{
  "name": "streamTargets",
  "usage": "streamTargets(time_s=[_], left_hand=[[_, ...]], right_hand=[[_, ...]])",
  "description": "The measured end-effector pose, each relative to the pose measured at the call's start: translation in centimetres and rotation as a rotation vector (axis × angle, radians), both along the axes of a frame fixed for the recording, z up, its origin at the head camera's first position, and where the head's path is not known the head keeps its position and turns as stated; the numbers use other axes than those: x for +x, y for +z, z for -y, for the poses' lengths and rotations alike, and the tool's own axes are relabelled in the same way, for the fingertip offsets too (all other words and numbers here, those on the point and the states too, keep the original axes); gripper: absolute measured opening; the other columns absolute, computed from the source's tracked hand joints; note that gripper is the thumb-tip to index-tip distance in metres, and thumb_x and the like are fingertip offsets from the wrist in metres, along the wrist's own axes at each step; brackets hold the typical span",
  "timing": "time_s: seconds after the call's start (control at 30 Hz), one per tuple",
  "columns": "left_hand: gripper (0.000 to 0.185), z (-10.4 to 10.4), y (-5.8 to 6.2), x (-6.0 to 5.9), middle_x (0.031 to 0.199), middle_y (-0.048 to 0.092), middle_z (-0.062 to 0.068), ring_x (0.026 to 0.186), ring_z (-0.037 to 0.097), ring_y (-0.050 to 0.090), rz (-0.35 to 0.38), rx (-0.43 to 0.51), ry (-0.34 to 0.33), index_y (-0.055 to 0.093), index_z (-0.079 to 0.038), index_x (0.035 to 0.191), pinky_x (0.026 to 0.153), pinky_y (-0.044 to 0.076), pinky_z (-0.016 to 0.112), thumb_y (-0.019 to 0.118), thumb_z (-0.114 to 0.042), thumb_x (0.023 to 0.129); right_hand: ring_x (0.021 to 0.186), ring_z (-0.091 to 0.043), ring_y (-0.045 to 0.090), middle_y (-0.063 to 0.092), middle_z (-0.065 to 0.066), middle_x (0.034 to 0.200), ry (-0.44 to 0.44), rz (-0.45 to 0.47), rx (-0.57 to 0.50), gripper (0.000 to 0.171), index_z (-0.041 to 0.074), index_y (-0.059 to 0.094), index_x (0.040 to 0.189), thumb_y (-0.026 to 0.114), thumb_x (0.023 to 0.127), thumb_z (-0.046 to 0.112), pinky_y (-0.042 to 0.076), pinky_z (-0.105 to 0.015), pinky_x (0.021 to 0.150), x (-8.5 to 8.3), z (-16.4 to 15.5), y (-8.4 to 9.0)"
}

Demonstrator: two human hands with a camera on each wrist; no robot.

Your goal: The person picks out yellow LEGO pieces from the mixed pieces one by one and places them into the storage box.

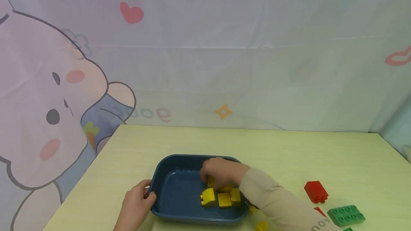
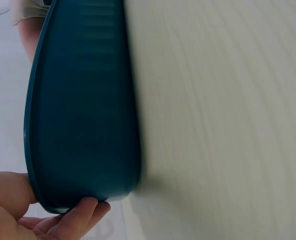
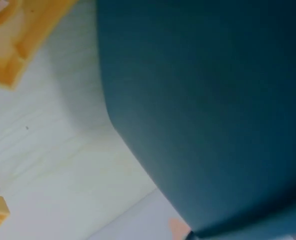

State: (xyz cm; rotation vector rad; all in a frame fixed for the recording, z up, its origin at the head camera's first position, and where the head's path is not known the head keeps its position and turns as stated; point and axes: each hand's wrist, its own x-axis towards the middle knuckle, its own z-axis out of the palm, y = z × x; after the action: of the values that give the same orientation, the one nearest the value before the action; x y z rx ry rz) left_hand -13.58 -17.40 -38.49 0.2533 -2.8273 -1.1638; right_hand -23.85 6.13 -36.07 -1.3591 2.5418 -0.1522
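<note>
Head view: left hand (image 1: 136, 199) grips the blue tray (image 1: 167, 174); right hand (image 1: 218, 172) pinches a yellow brick (image 1: 211, 181) inside.

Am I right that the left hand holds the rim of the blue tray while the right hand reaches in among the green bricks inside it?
Not quite. The bricks inside the blue tray are yellow bricks, not green, as the head view shows. The rest holds: the left hand holds the rim and the right hand reaches in among them.
</note>
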Motion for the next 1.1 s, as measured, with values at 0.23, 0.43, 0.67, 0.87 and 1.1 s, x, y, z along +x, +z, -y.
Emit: streamTargets(time_s=[0.23, 0.43, 0.67, 0.87, 1.1], left_hand=[[0.037, 0.1, -0.1, 0.0, 0.088, 0.069, 0.017, 0.082, 0.025, 0.067, -0.008, -0.005, -0.012, 0.058, 0.01, 0.113, 0.067, 0.05, 0.038, 0.055, -0.001, 0.078], [0.038, 0.1, -0.1, 0.0, 0.088, 0.069, 0.017, 0.082, 0.025, 0.067, -0.007, 0.003, -0.018, 0.058, 0.01, 0.114, 0.065, 0.049, 0.037, 0.055, -0.002, 0.078], [0.038, 0.2, -0.1, 0.1, 0.087, 0.069, 0.017, 0.081, 0.025, 0.066, -0.025, 0.0, -0.019, 0.058, 0.011, 0.113, 0.066, 0.049, 0.037, 0.054, -0.002, 0.077], [0.037, 0.2, 0.0, 0.2, 0.086, 0.069, 0.016, 0.08, 0.024, 0.066, -0.03, -0.009, -0.023, 0.059, 0.01, 0.112, 0.065, 0.049, 0.037, 0.054, -0.002, 0.077], [0.036, 0.2, -0.1, 0.2, 0.087, 0.069, 0.016, 0.08, 0.024, 0.066, -0.03, -0.005, -0.023, 0.059, 0.011, 0.111, 0.067, 0.049, 0.038, 0.055, -0.002, 0.078]], right_hand=[[0.085, -0.01, 0.054, 0.061, 0.004, 0.094, 0.023, -0.008, -0.044, 0.022, 0.01, 0.07, 0.097, 0.071, 0.076, 0.004, 0.046, -0.024, 0.078, -0.3, -0.6, 1.8], [0.091, -0.018, 0.056, 0.061, 0.0, 0.099, 0.016, -0.05, -0.152, 0.023, 0.008, 0.068, 0.101, 0.072, 0.077, 0.008, 0.046, -0.032, 0.082, -0.9, -2.8, 4.8], [0.092, -0.021, 0.056, 0.061, -0.001, 0.101, -0.103, -0.069, -0.189, 0.023, 0.011, 0.067, 0.101, 0.071, 0.079, 0.009, 0.046, -0.036, 0.082, -1.5, -6.6, 7.1], [0.09, -0.023, 0.056, 0.061, -0.002, 0.099, -0.159, -0.07, -0.185, 0.022, 0.01, 0.067, 0.098, 0.072, 0.077, 0.005, 0.047, -0.037, 0.079, -1.4, -10.2, 7.2], [0.088, -0.025, 0.056, 0.06, 0.001, 0.097, -0.198, 0.003, -0.15, 0.023, 0.01, 0.067, 0.096, 0.072, 0.075, 0.003, 0.046, -0.038, 0.076, -0.9, -13.5, 5.2]])
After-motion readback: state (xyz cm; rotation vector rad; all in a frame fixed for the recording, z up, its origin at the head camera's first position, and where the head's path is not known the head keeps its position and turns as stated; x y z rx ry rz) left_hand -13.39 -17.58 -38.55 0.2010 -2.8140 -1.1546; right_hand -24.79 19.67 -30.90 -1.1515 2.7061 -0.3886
